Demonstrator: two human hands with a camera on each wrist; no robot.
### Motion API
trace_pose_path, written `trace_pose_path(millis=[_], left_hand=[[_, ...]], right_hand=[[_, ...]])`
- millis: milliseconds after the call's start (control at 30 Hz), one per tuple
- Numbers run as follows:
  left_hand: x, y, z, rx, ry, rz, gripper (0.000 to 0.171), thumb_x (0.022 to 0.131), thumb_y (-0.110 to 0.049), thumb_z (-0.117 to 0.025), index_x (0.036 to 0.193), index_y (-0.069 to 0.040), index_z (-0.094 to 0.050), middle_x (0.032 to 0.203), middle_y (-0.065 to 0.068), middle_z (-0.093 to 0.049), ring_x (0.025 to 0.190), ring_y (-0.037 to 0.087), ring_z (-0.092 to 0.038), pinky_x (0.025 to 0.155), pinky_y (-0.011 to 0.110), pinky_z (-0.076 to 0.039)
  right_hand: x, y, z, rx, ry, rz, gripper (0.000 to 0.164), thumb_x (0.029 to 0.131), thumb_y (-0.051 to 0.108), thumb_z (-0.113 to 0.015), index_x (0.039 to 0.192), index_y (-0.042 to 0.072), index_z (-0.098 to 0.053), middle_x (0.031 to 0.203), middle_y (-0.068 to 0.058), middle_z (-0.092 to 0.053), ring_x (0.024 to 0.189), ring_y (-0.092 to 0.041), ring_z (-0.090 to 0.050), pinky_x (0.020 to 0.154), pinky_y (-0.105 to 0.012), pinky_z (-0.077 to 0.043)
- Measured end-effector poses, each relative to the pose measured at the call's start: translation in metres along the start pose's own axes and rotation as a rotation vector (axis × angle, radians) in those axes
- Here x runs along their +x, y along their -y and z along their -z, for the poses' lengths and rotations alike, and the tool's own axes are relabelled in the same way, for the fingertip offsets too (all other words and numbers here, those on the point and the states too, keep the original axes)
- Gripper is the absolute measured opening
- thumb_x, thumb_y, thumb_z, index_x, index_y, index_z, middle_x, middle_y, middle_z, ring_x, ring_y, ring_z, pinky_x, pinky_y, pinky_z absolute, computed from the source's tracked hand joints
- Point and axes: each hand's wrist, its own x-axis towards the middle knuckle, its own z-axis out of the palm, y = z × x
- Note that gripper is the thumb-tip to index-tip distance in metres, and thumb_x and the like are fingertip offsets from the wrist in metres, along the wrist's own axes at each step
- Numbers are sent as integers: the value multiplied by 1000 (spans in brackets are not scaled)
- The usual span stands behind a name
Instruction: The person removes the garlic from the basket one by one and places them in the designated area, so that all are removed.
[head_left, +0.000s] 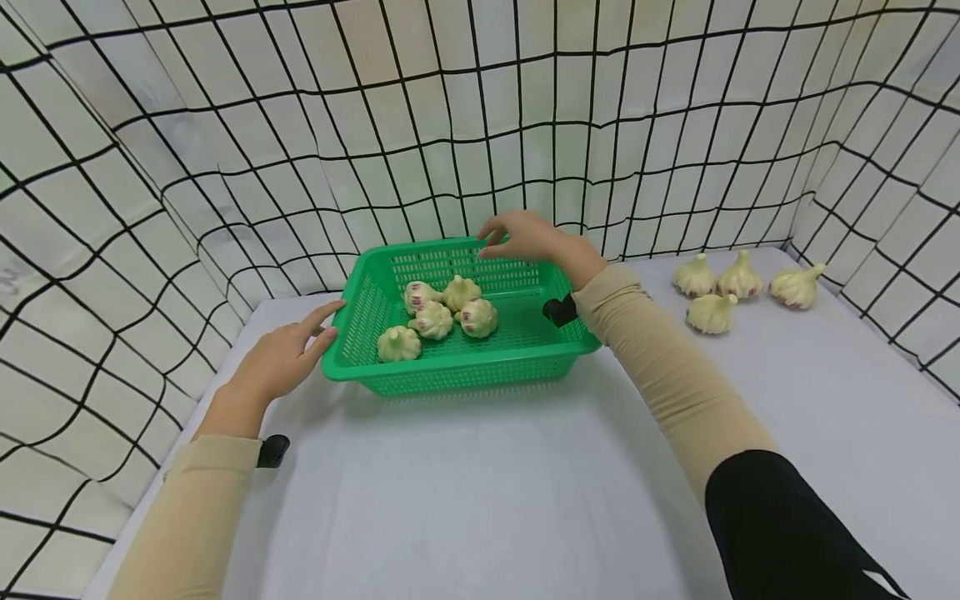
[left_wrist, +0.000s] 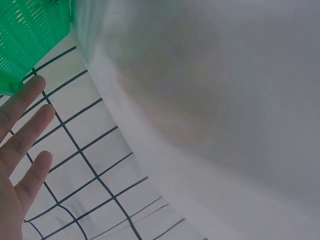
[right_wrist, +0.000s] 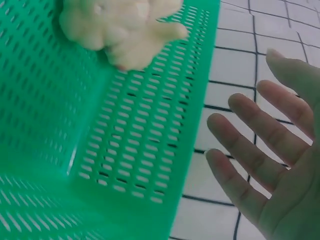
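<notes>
- A green perforated basket [head_left: 465, 361] sits on a white counter [head_left: 465, 483] at the centre of the frame, with black netting [head_left: 556, 54] behind it.
- Five garlic bulbs [head_left: 432, 320] lie inside, in the basket's left and middle part; its right part shows bare floor.
- Four more bulbs [head_left: 711, 314] rest outside the basket, at the right of the frame, near the netting.
- The work looks a little over half done, judging by that split: five bulbs in, four out.
- The left hand [head_left: 277, 358], left of centre, has its fingers extended at the basket's left rim; its grip is loose, grasping nothing.
- The right hand [head_left: 525, 237] hangs over the basket's far rim, fingers spread and softly bent; its grip is released.
- The basket's long axis runs left to right, its right end slightly higher in the frame.
- The bulbs point different ways: outside, the two at the back have stems upward, the front one's leans to the upper right, and the far-right one's points right and slightly up.
</notes>
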Motion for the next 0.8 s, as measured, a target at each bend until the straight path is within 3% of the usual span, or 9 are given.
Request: trace_pose_path(millis=[300, 567, 800], left_hand=[[0, -1, 1, -4, 1, -1, 62, 111, -52, -28, 163, -18, -26, 123, 33, -64, 111, 53, -60, 89, 69, -47], [-1, -1, 2, -1, -9, -9, 61, 111, -51, -27, 163, -18, -26, 121, 33, -64, 109, 52, -61, 87, 69, -48], [-1, -2, 1, -2, -6, -12, 61, 111, -50, -28, 163, -18, -26, 128, 34, -61, 114, 54, -59, 89, 69, -47]], right_hand=[[17, 8, -28, -93, 224, -44, 41, 102, 31, -67, 133, 5, -65, 137, -15, -61, 125, -29, -58, 102, -41, -48], [23, 21, -44, -246, 340, -108, 48, 101, 41, -66, 138, 10, -62, 151, -11, -49, 137, -30, -46, 107, -45, -43], [22, 25, -53, -286, 427, -140, 51, 104, 43, -60, 143, 10, -57, 150, -11, -50, 127, -29, -54, 97, -43, -50]])
